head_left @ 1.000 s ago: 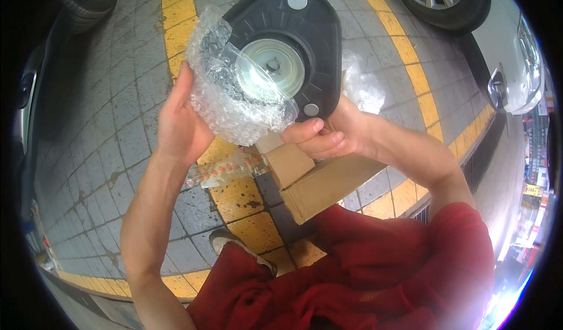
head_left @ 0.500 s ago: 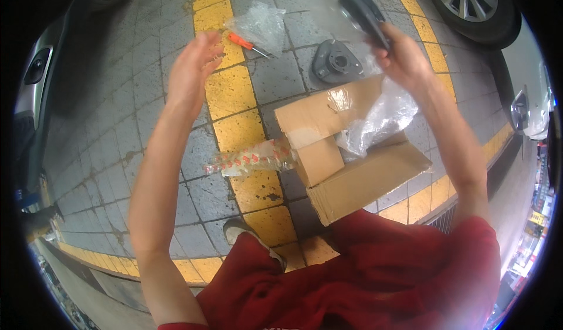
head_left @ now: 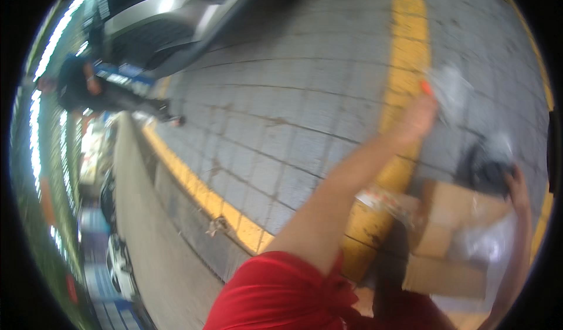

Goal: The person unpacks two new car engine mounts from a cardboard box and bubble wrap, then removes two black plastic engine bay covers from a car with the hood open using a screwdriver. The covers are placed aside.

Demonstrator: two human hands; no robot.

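Observation:
The view is smeared by motion. My left hand point(head_left: 421, 114) reaches over the yellow floor line, its fingers too blurred to read. Just past the fingertips shows the orange handle of a screwdriver point(head_left: 426, 88); whether I touch it I cannot tell. Crumpled clear plastic wrap point(head_left: 453, 92) lies beside it. At the right, my right hand point(head_left: 518, 189) is closed at the edge of a dark curved part point(head_left: 491, 171), low above the floor. The grey part seen earlier there cannot be made out separately. An opened cardboard box point(head_left: 463, 207) with clear wrap point(head_left: 484, 240) inside sits nearer me.
A silver car point(head_left: 176, 31) stands at the upper left. Another person point(head_left: 88, 86) in dark clothes is at the far left, by a long grey ledge point(head_left: 152, 212). Patterned tape point(head_left: 381, 201) trails from the box onto the yellow line point(head_left: 407, 48).
My view has swung left, bringing the ledge and the other person in. My left hand has moved to the screwdriver's handle. The dark part in my right hand is lower, near the floor.

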